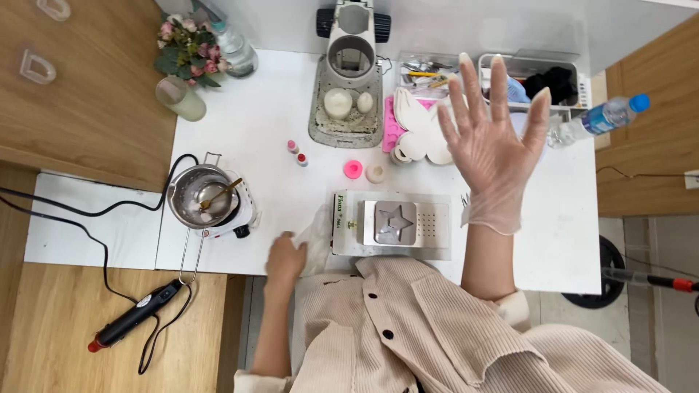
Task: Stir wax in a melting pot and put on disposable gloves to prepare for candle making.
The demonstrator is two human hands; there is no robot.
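My right hand (492,142) wears a clear disposable glove and is raised above the white table (262,138) with its fingers spread wide, holding nothing. My left hand (285,260) is bare and rests at the table's front edge, pinching a second clear glove (317,236) that lies crumpled beside a small digital scale (393,224). On the scale sits a metal star-shaped mould (394,222).
A steel pot with a spoon (200,195) stands on a small hotplate at the left. A pink mould (353,169), a small white cup (376,173), two dye bottles (297,153), a press machine (349,80), white moulds (422,131), a tool tray (539,80), flowers (188,45) and a water bottle (601,116) lie behind.
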